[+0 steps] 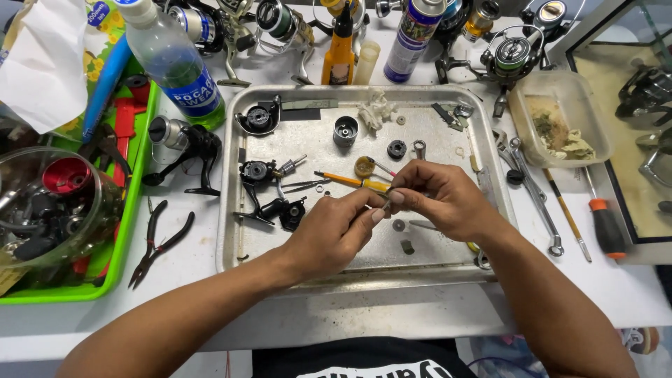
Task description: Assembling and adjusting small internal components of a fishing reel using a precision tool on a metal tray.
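Observation:
My left hand (334, 231) and my right hand (437, 197) meet over a metal tray (231, 231), fingertips pinched together on a small metal part (386, 204) too tiny to make out. Just behind the fingers lies a yellow-handled screwdriver (346, 180). On the tray's left half sits a stripped black fishing reel body (262, 192) with loose pieces beside it. A grey spool part (345, 130), a black ring (397, 148) and a small washer (399, 225) lie scattered on the tray.
Black pliers (157, 241) lie left of the tray beside a green bin (129, 210) holding a clear bowl of reel parts. A plastic bottle (175, 63), spray can (413, 38), orange oil bottle (339, 49) and several reels stand behind. Wrenches (532, 189), an orange-handled screwdriver (603, 220) and a plastic tub (560, 126) are right.

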